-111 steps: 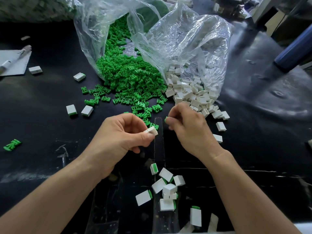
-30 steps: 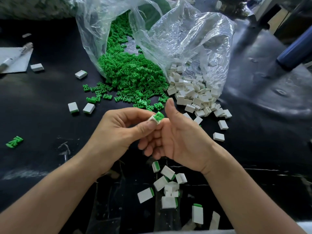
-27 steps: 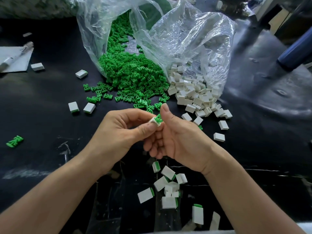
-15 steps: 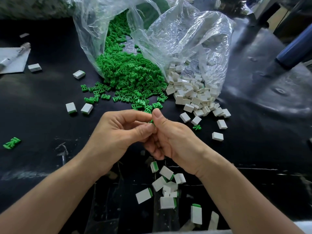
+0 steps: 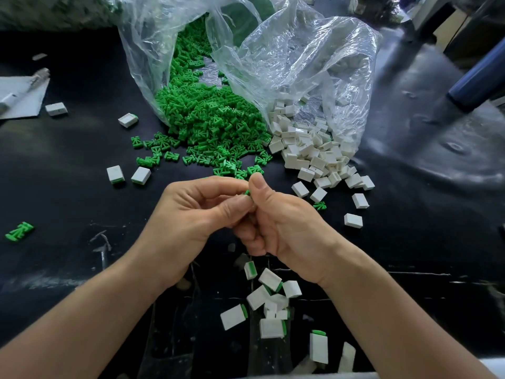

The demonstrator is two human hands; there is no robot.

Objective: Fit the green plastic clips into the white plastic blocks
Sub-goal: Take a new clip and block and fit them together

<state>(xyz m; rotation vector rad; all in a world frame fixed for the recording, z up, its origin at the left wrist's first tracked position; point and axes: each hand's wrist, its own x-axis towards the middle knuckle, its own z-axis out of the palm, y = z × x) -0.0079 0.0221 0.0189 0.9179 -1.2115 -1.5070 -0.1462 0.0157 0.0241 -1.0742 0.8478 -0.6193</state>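
Centrally, the left hand [image 5: 196,214] is curling its fingers and pinching a clip [image 5: 247,192] under its thumb, only a green sliver showing. The right hand [image 5: 284,222], touching it, is closing round the same piece with its thumb pressing the clip's top; whether a block is sitting between them I cannot tell. Beyond the hands, the green pile [image 5: 207,127] is spilling from its bag [image 5: 147,50] at left, the white blocks [image 5: 308,149] from theirs at right, and finished blocks [image 5: 270,299] are lying on the table [image 5: 68,160] beneath the wrists.
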